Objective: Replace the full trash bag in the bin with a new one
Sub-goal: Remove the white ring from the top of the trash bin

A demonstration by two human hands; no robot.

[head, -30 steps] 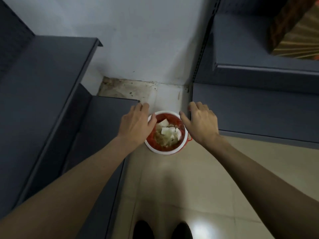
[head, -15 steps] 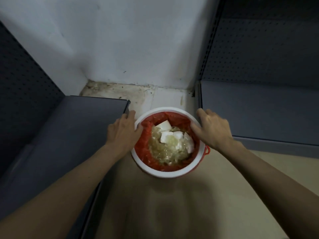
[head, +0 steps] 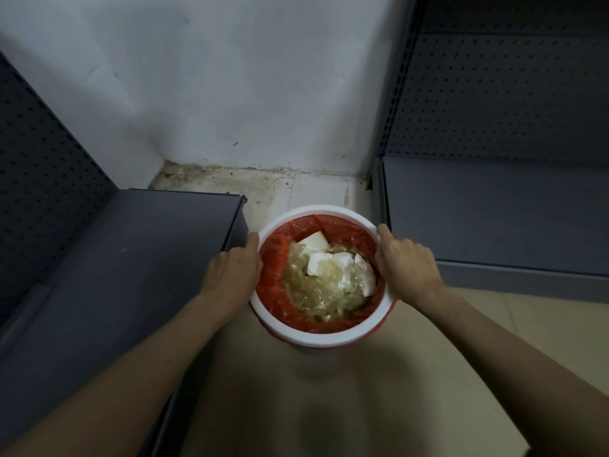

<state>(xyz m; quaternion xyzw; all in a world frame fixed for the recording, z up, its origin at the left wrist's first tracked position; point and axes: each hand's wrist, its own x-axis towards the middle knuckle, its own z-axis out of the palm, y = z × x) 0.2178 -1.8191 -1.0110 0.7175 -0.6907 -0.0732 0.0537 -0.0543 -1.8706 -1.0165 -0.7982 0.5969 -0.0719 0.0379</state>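
Note:
A small round bin with a white rim (head: 316, 338) stands on the floor in a corner between two shelf units. A red trash bag (head: 275, 278) lines it, filled with crumpled clear plastic and white paper pieces (head: 324, 275). My left hand (head: 230, 275) grips the rim on the left side, fingers curled over its outer edge. On the right side my right hand (head: 403, 263) grips the rim, its fingers hidden behind the edge.
A dark grey low shelf (head: 131, 258) sits close on the left, and another grey shelf (head: 494, 219) on the right, both with perforated back panels. A white wall (head: 247, 94) rises behind. Beige floor tiles (head: 329, 407) stretch toward me.
The view has dropped much closer to the bin. Both hands have settled onto opposite sides of the rim and now grip it.

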